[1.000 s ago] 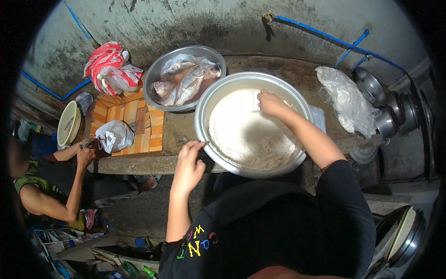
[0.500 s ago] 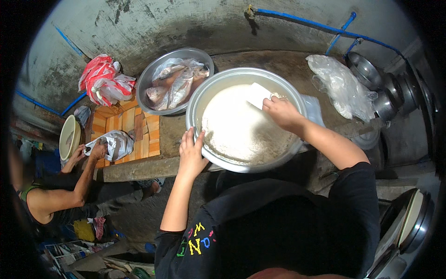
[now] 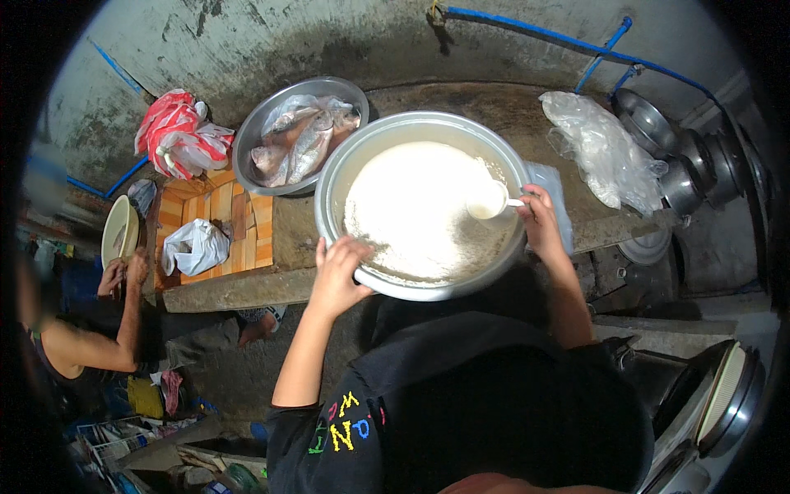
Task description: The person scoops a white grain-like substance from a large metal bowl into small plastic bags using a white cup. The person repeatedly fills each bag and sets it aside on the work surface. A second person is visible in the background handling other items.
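Note:
A large round metal basin [image 3: 326, 185] stands on the counter before me, holding a white, glaring mass [image 3: 411, 202]; I cannot tell whether it is grain or powder. My left hand [image 3: 336, 276] grips the near left rim, fingers over the edge and thumb outside. At the right side of the basin, my right hand [image 3: 541, 224] is closed on the handle of a small white cup [image 3: 489, 200]. The cup is over the white contents, its mouth facing up and some pale stuff inside it.
Behind on the left sits a metal bowl of whole fish [image 3: 309, 148]. A red-and-white plastic bag [image 3: 183, 136], a woven tray [image 3: 255, 247] with a white bag [image 3: 196, 247], and a co-worker's hands [image 3: 125, 273] are further left. Clear plastic bags [image 3: 597, 148] and metal pots [image 3: 685, 183] lie right.
My right hand has drawn back toward the right rim, turning the cup mouth-up. My left hand stays on the rim. The co-worker's hands have left the white bag and moved to the pale basin.

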The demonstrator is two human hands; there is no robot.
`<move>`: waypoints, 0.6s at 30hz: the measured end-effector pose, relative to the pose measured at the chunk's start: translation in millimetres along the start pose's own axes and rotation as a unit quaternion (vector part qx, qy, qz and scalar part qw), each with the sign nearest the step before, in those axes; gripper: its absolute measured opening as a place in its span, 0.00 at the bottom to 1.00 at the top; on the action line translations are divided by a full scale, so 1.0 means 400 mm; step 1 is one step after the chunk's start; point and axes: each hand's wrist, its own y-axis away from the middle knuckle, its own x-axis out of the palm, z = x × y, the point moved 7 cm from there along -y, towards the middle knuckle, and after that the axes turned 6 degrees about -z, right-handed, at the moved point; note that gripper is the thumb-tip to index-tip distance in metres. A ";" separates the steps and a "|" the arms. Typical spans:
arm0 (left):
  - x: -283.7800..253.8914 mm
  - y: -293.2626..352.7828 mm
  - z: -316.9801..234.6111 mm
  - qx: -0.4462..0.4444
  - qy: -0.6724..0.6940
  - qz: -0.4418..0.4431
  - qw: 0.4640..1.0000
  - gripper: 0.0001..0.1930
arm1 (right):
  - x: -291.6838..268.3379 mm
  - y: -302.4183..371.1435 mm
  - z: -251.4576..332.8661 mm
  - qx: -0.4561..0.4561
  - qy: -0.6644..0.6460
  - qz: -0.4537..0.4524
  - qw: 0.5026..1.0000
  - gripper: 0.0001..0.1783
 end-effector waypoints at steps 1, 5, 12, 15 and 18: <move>0.017 0.014 -0.015 0.019 0.012 -0.001 1.000 0.26 | -0.001 0.014 -0.016 0.023 0.039 0.002 0.999 0.08; 0.030 0.020 -0.055 0.071 0.035 -0.073 0.994 0.21 | 0.013 0.055 -0.116 0.168 0.002 0.011 0.986 0.11; 0.044 0.043 -0.081 0.084 0.053 -0.182 0.978 0.20 | 0.035 0.035 -0.140 0.330 -0.097 0.195 0.918 0.14; 0.055 0.049 -0.124 0.094 0.033 -0.193 0.976 0.20 | 0.028 0.022 -0.176 0.329 -0.176 0.197 0.907 0.15; 0.081 0.042 -0.209 0.103 0.013 -0.187 0.977 0.19 | 0.012 0.011 -0.220 0.387 -0.249 0.191 0.867 0.15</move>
